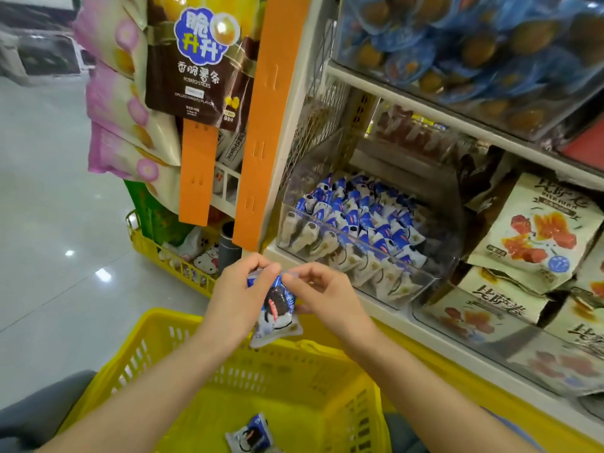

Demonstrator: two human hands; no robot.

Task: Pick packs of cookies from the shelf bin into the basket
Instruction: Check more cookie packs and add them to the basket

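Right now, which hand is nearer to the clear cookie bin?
Right. The right hand is just below-left of the clear bin; the left hand is farther left, beyond the held pack.

Both hands [240, 291] [322, 291] pinch a cookie pack [277, 308] above the basket [209, 364].

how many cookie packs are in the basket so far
1: a cookie pack lies on the floor of the basket, at the bottom edge of the view. Others may be hidden below the frame.
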